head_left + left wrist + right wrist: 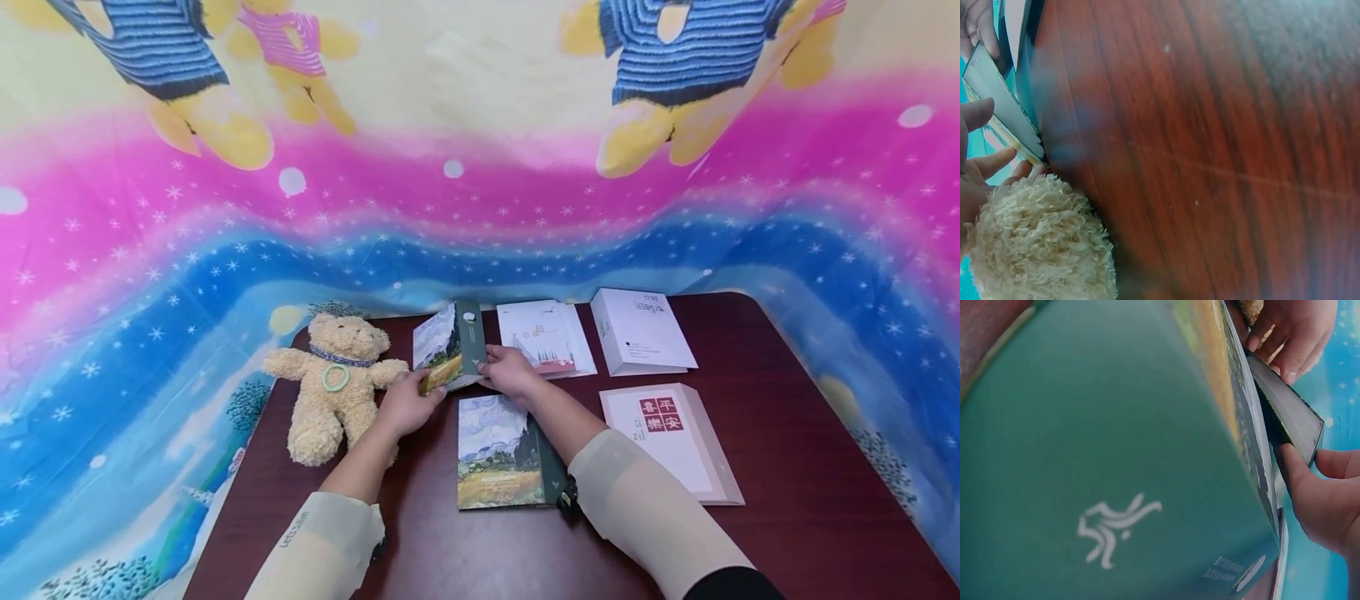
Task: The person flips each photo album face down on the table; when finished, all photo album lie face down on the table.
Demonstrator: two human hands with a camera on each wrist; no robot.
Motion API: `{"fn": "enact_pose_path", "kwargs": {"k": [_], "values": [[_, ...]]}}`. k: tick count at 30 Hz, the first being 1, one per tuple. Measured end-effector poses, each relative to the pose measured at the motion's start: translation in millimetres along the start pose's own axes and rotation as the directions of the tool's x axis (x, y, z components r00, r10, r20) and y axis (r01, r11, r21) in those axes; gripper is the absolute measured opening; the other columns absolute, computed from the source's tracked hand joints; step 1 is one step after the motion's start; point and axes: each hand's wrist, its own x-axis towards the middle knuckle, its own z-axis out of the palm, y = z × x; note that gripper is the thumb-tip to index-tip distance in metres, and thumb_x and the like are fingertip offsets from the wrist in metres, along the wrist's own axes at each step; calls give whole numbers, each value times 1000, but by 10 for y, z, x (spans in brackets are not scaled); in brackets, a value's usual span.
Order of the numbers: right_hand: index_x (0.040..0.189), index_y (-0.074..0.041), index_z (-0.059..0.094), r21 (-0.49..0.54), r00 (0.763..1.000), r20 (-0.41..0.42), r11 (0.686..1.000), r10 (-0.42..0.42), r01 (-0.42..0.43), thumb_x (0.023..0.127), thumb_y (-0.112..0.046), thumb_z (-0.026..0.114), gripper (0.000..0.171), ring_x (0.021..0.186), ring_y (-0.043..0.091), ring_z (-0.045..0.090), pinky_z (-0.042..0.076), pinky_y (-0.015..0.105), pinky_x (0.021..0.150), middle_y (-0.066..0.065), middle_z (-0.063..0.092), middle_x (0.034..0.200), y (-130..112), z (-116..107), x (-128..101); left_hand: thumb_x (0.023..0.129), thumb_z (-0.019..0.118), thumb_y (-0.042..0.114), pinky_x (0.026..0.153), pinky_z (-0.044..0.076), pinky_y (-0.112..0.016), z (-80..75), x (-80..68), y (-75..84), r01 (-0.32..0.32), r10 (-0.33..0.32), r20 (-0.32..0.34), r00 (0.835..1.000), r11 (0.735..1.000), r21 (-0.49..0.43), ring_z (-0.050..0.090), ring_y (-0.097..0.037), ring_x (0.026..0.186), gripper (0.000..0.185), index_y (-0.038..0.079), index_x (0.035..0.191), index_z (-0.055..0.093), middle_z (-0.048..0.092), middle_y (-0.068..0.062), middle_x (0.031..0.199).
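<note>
A book with a painted landscape cover (447, 347) stands tilted up off the dark red table (787, 467), behind a second, matching book (498, 454) that lies flat. My left hand (418, 393) grips the raised book's lower left corner, close to the teddy bear (333, 387). My right hand (497, 367) pinches its right edge. In the left wrist view the book's page edge (1004, 106) runs past my left fingers (991, 164) and the bear's fur (1041, 244). Seen from the right wrist, the flat book's green spine (1116, 456) fills the frame, with the raised book (1291, 412) between both hands.
Three white books lie to the right: one (543, 333) just behind my right hand, one (643, 329) at the back, one with red characters (671, 437) nearer. A colourful cloth (480, 208) hangs behind the table and drapes its sides.
</note>
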Motion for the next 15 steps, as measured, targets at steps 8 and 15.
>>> {"fn": "enact_pose_path", "kwargs": {"k": [8,15], "values": [[163,2,21,-26,1000,-2,999,21,-21,107,-1,50,63,145,39,41,49,43,107,25,33,163,54,20,50,100,66,42,108,42,-61,-23,-7,-4,4,-4,8,1000,1000,13,48,-46,135,65,7,152,51,47,-27,149],[164,0,16,-103,999,45,994,30,-26,105,0,53,70,149,40,35,47,45,110,24,24,167,23,-22,-10,100,66,42,107,43,-61,-30,-9,-12,6,-6,8,1000,999,49,47,-46,136,65,8,153,51,45,-26,151]]}}
